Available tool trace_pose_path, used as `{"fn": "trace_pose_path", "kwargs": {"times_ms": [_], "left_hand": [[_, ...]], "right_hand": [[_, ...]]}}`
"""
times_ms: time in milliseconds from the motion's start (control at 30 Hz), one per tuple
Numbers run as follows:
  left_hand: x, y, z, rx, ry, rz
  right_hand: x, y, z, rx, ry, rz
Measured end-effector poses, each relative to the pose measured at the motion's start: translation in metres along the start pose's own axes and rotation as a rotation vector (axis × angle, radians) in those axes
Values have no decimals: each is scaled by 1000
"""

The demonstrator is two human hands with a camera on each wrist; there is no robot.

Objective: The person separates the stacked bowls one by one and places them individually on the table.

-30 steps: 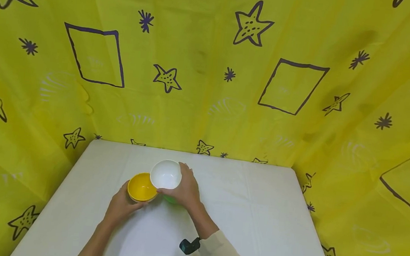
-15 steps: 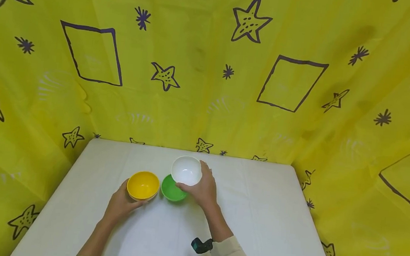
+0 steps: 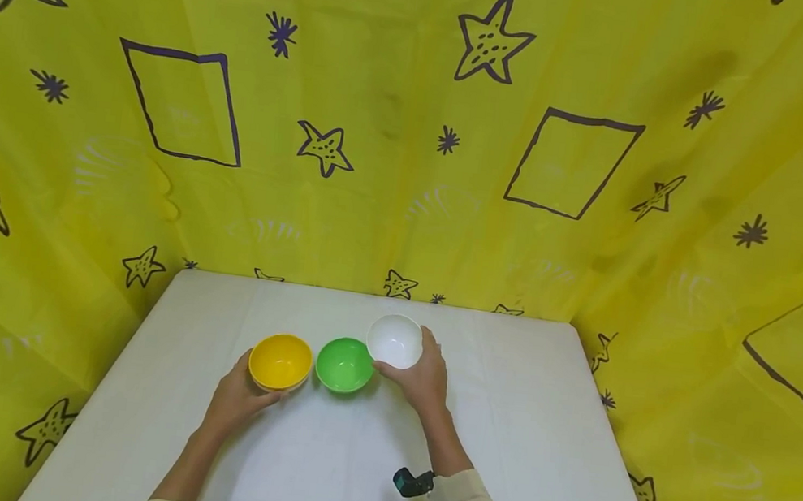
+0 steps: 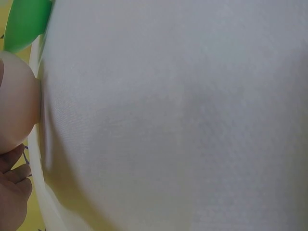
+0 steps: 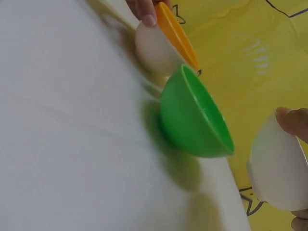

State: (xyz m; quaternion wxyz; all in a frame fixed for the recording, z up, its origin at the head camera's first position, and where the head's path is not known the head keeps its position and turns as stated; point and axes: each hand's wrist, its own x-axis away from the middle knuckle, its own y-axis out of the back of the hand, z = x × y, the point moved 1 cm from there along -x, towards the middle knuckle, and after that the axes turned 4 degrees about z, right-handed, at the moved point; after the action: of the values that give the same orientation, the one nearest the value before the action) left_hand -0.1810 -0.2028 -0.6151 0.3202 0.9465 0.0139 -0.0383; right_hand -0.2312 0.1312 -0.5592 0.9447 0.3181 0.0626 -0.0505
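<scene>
Your right hand (image 3: 423,379) grips the white bowl (image 3: 395,340), fingers curled round its rim, holding it above the counter (image 3: 537,428) at the green bowl's (image 3: 344,364) two o'clock. Your left hand (image 3: 236,398) cups the yellow bowl (image 3: 279,362), which sits at the green bowl's nine o'clock.

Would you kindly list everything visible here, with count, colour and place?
yellow bowl: 1, yellow inside and pale outside, left of the row on the table
green bowl: 1, green, middle of the row
white bowl: 1, white, right end, slightly farther back
table: 1, white cover
backdrop: 1, yellow with dark stars and squares, behind and at both sides
wrist cameras: 2, dark
left hand: 1, holds the yellow bowl
right hand: 1, holds the white bowl
</scene>
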Motion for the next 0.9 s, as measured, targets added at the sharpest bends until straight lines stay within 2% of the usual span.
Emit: {"fn": "trace_pose_path", "kwargs": {"times_ms": [300,600,900], "left_hand": [[-1,0,-1,3,10,4],[0,0,0,-9,-16,-17],[0,-2,2,-4,-16,-22]], "right_hand": [[6,-3,-22,22,-80,-2],[9,-7,-39,71,-90,16],[17,-6,-46,51,-99,44]]}}
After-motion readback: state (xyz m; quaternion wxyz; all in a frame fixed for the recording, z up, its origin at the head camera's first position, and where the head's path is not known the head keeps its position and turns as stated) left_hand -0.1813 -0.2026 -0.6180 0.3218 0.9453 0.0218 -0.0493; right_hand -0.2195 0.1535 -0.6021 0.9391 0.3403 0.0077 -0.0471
